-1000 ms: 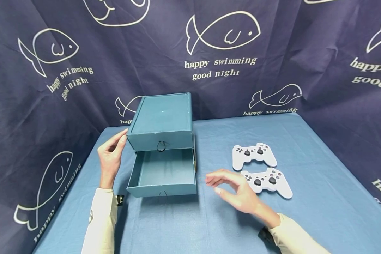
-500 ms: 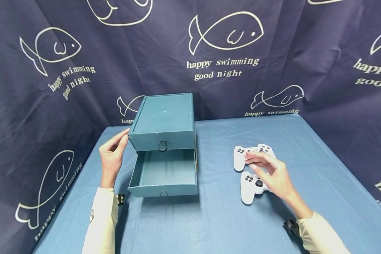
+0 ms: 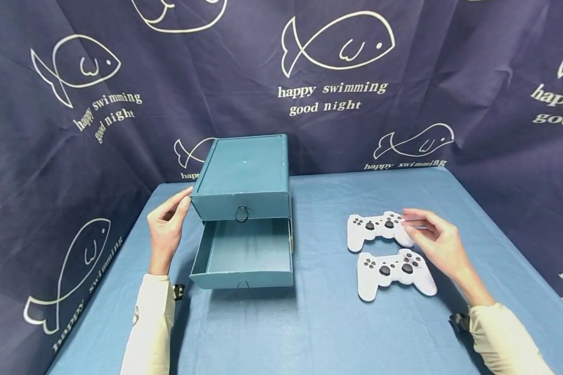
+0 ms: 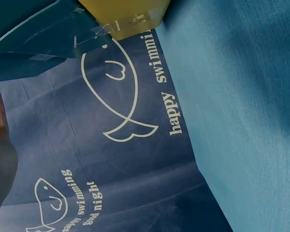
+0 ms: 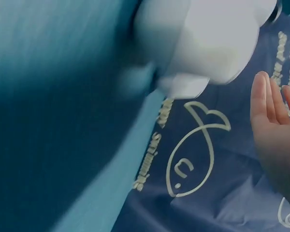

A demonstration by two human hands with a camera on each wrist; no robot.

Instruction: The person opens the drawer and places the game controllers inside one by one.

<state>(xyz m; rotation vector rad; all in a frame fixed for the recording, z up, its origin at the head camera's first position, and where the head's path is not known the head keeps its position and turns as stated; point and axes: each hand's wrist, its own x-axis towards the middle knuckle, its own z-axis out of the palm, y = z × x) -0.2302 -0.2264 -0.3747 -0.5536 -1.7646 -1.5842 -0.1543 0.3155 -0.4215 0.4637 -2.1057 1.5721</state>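
A teal two-drawer cabinet [image 3: 244,166] stands left of centre, its lower drawer [image 3: 241,280] pulled out and bare inside. The upper drawer, with a ring pull [image 3: 241,213], is closed. My left hand [image 3: 166,229] has its fingertips at the cabinet's front left edge. Two white game controllers lie one behind the other: a far controller [image 3: 356,234] and a near controller [image 3: 372,281]. My right hand [image 3: 438,245] is at the far controller's right end, fingers loosely bent and its fingertips overlapping that end in the head view. In the right wrist view a white controller [image 5: 208,43] shows blurred, beside my fingers.
A blue cloth [image 3: 300,333] covers the table. Dark blue curtains [image 3: 244,67] with white fish prints hang behind and at both sides, the back one close behind the cabinet. In the left wrist view, a yellow surface [image 4: 130,17] shows under the teal cabinet.
My right hand has moved right, from beside the drawer, across the controllers to the far one's right end. My left hand stays at the cabinet. The view shifts slightly.
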